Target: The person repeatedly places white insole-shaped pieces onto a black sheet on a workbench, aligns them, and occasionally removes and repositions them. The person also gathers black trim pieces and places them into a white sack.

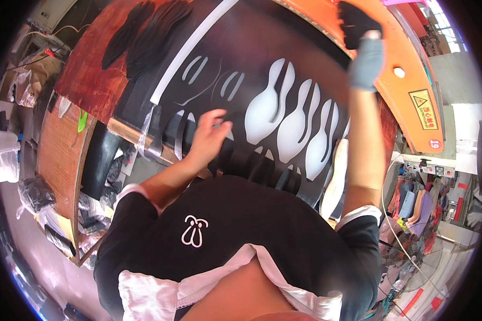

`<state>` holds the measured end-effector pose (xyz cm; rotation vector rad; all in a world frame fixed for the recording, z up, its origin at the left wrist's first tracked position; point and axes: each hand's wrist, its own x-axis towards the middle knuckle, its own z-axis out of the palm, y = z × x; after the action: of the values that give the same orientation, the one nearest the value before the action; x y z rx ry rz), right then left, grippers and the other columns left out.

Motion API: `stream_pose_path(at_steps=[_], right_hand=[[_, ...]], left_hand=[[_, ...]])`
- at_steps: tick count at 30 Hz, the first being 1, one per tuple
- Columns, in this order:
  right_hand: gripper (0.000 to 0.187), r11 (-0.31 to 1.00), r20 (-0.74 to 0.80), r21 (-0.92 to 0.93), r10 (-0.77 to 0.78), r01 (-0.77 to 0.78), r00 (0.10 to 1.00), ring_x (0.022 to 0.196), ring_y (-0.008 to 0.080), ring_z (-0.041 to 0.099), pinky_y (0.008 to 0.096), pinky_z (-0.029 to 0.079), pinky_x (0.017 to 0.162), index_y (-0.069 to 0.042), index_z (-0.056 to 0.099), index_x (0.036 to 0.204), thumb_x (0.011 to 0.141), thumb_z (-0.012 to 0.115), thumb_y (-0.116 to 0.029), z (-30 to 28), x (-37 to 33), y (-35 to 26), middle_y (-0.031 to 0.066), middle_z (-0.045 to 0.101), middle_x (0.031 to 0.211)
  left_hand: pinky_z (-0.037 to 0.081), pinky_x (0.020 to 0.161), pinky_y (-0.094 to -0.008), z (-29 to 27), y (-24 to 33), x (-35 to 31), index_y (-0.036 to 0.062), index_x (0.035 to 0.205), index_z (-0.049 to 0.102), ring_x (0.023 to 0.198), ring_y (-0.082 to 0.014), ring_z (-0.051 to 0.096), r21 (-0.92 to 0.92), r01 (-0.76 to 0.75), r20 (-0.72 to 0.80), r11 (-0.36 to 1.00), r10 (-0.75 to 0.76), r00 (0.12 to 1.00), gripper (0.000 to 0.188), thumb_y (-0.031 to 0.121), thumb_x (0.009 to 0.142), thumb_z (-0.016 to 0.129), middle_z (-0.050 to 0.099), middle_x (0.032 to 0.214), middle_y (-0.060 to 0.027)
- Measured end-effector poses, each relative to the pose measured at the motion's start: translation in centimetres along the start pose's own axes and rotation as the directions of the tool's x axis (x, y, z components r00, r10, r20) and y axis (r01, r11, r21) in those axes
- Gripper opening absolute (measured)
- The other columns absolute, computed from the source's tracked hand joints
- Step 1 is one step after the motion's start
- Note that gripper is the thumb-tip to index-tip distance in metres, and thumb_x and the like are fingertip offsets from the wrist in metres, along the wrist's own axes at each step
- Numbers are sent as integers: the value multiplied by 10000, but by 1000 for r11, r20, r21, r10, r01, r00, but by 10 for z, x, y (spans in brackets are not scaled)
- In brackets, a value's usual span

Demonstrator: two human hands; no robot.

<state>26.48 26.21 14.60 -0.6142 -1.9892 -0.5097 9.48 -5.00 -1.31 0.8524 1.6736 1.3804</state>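
Observation:
My left hand [211, 136] is over the near left part of a black sheet [225, 32], its fingers apart and slightly bent, holding nothing. Rows of sole-shaped cut-outs [262, 112] in the sheet show a pale surface beneath. My right arm reaches far forward. My right hand [367, 53], covered at the wrist by a grey glove or sleeve, is at the orange machine beam [396, 53]. A black shape [358, 24] covers its fingers; I cannot tell whether it is glove or a held piece. A pale, elongated piece [334, 184] lies beside my right forearm.
Dark sole-shaped pieces [144, 32] lie on a reddish board [85, 69] at far left. A white strip [195, 48] crosses the sheet. A wooden panel [59, 166] stands at left, with plastic bags nearby. Coloured pieces [415, 206] and a fan [412, 262] are at right.

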Motion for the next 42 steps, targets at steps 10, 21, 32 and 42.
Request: stream_pose_path(at_steps=[10,21,32,42], right_hand=[[200,694,624,551,27,-464,781,803,243,600,292,474,721,-36,609,1025,871,590,-163,20,-142,-179,110,599,867],[222,801,585,448,72,-396,808,829,273,606,346,490,688,-68,636,978,818,625,-221,21,-150,-194,69,636,901],[216,792,578,494,9,-360,816,828,249,610,341,503,667,-83,633,943,803,632,-248,-4,-150,-210,38,645,893],[204,677,659,528,54,-512,750,836,272,606,325,484,721,-47,626,987,821,621,-167,-2,-152,-206,94,635,900]], left_hand=[[325,943,-379,-34,14,-6,46,1301,402,1105,-226,461,-590,628,293,507,-590,752,496,283,888,538,556,1141,-95],[447,735,-352,-18,-10,-23,121,1064,494,747,-169,556,-608,722,509,330,-536,674,284,350,900,531,602,840,-37],[498,751,-353,-14,-19,-58,115,1368,284,822,-173,574,-580,657,384,482,-549,742,496,139,924,504,575,990,-59],[480,804,-373,0,-10,-44,95,1128,508,891,-222,586,-784,581,366,217,-595,715,268,274,928,513,606,947,-55]])
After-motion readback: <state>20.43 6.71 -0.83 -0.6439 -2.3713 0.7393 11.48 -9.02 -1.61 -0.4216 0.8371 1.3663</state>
